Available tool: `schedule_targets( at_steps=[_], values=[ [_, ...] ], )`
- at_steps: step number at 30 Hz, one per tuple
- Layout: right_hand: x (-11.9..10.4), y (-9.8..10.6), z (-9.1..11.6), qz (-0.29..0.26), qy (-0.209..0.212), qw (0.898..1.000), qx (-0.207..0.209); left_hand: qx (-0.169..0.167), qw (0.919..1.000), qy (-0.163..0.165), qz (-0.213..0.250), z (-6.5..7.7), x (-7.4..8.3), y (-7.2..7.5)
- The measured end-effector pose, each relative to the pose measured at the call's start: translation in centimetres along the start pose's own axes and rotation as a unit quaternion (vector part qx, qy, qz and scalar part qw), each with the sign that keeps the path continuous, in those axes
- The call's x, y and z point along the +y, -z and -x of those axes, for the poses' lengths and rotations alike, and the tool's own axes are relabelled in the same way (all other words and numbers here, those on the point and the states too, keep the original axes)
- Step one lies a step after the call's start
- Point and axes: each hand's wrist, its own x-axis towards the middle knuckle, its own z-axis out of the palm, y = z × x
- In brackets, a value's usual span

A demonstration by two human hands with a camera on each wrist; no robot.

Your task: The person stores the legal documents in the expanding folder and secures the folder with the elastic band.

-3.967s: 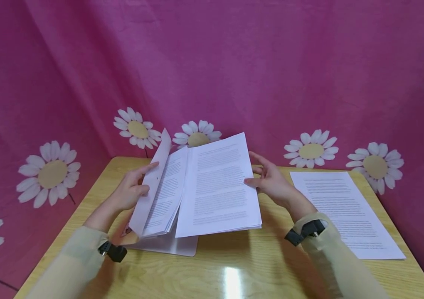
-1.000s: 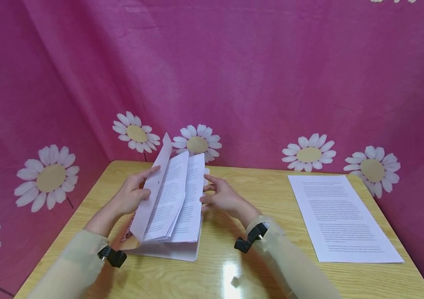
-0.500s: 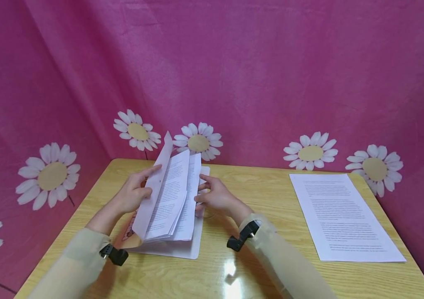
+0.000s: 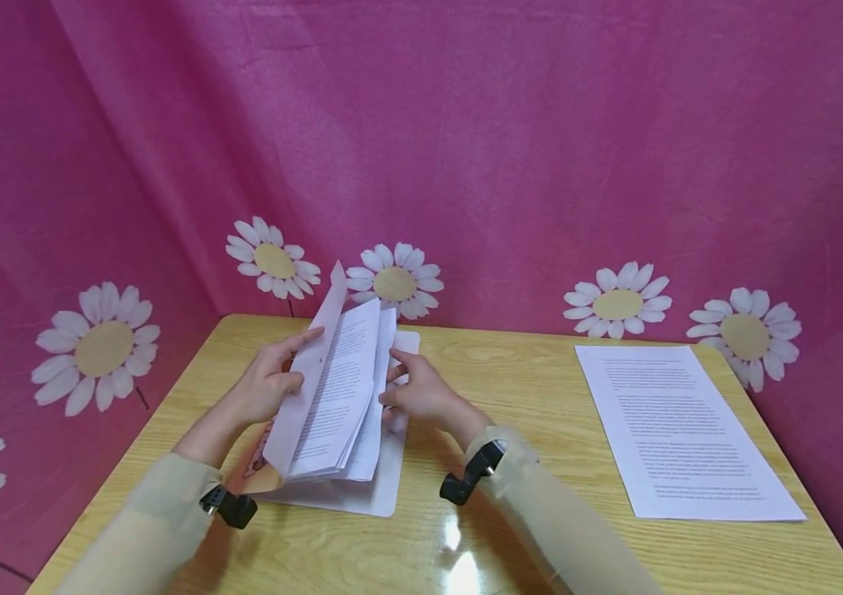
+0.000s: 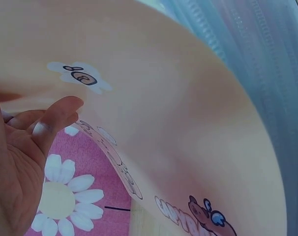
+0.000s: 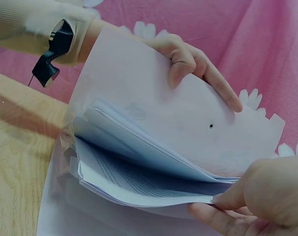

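Observation:
A folder stands half-open on the table; its raised cover (image 4: pixel 307 380) is pale inside, and cartoon animals decorate its peach outer face (image 5: pixel 188 98) in the left wrist view. My left hand (image 4: pixel 264 387) holds that cover by its edge, thumb and index finger on the pale side. Printed sheets (image 4: pixel 335 397) lean inside the folder behind the cover. With thumb and fingers my right hand (image 4: pixel 421 390) pinches the right edge of a second bundle of papers (image 6: pixel 134 189), spread apart from the first in the right wrist view. The folder's back cover (image 4: pixel 384 487) lies flat beneath.
A printed paper (image 4: pixel 678 430) lies at the right of the wooden table (image 4: pixel 511 372). Behind and at the left hangs a magenta curtain (image 4: pixel 466 165) with daisies. Each wrist carries a black strapped device (image 4: pixel 473 471).
My right hand has brought the paper bundle leftward from beside the folder to within it, narrowing the gap to the other sheets. My left hand keeps its hold on the cover, nearly still.

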Motion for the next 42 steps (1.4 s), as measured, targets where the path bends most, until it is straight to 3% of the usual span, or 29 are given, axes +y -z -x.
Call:
schedule_targets(
  at_steps=[11, 17, 26, 35, 42],
  values=[
    [0.3, 0.4, 0.5, 0.000, -0.005, 1.000, 0.003, -0.002, 1.0000, -0.004, -0.004, -0.2, 0.2, -0.6],
    [0.7, 1.5, 1.3, -0.036, 0.007, 0.999, -0.010, 0.001, 1.0000, -0.002, -0.002, -0.1, 0.0, -0.6],
    [0.3, 4.6, 3.5, -0.042, 0.032, 0.998, -0.023, 0.002, 1.0000, 0.002, 0.005, 0.0, -0.2, -0.5],
    [0.1, 8.3, 6.6, 0.019, 0.059, 0.998, -0.032, 0.000, 0.9999, 0.007, 0.007, 0.3, -0.1, -0.4],
    [0.4, 12.5, 10.0, 0.046, 0.065, 0.997, -0.017, -0.001, 1.0000, 0.003, 0.003, 0.2, 0.0, -0.4]
  ],
)
